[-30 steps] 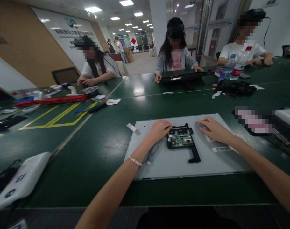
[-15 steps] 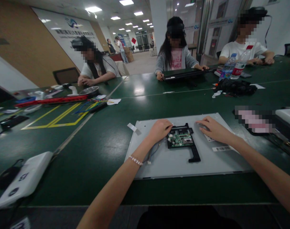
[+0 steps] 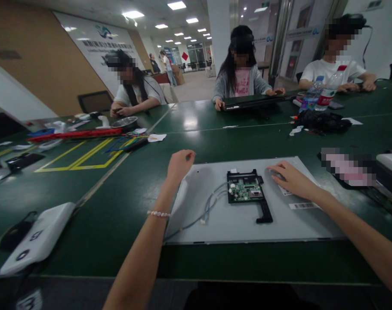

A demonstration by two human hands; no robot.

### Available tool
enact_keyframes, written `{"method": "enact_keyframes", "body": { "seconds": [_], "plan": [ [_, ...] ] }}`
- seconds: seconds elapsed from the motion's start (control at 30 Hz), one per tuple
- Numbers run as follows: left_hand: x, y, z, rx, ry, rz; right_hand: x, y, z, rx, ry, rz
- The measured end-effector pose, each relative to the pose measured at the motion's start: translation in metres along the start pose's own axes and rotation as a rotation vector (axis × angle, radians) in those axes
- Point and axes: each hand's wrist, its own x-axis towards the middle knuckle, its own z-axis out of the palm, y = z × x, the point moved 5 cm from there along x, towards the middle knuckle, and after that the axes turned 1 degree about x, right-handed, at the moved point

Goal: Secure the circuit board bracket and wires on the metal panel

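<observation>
- Pale grey sheet, apparently metal, forms the flat rectangular panel [image 3: 295, 228]; it lies on the dark green, glossy table [image 3: 128, 193] directly before the wearer.
- Left hand [image 3: 180, 165] has shifted since the earlier frame; half a second ago it was at the upper left of the black frame [image 3: 264, 211], now it is at the panel's upper-left corner; fingers bent, thumb and forefinger close together; whether they grip anything cannot be told.
- A white strip lay at that corner earlier; the hand now stands over the place, and the strip's position cannot be confirmed.
- Right hand [image 3: 288, 176] unchanged; loosely curved near the panel's right side, beside the barcode label [image 3: 301, 206]; contact or hold beneath the fingers cannot be told.
- Black frame unchanged on the panel, right of its middle; matt, angular, with a hooked lower arm; the green circuit board [image 3: 244, 193], dotted with small components, sits inside it.
- Grey cables [image 3: 210, 201], thin and rounded, now exposed; they curve from the board's left side across the panel toward its lower-left corner.
- Beaded bracelet [image 3: 158, 213], pale and knobbly, circles the left wrist.
</observation>
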Motion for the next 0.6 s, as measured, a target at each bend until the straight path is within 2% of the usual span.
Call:
{"method": "enact_keyframes", "body": {
  "seconds": [0.13, 0.27, 0.37, 0.6],
  "plan": [
    [-0.011, -0.066, -0.016, 0.090, 0.035, -0.230, -0.001, 0.001, 0.001, 0.002, 0.002, -0.001],
    [-0.025, -0.102, -0.012, 0.157, -0.003, -0.391, -0.001, 0.003, 0.002, 0.008, -0.004, 0.003],
    [-0.027, -0.109, -0.001, 0.091, -0.071, -0.360, -0.001, 0.002, 0.002, 0.013, -0.006, 0.011],
    [-0.028, -0.106, 0.012, -0.141, -0.206, -0.245, -0.002, 0.001, 0.001, 0.007, -0.008, 0.009]
  ]
}}
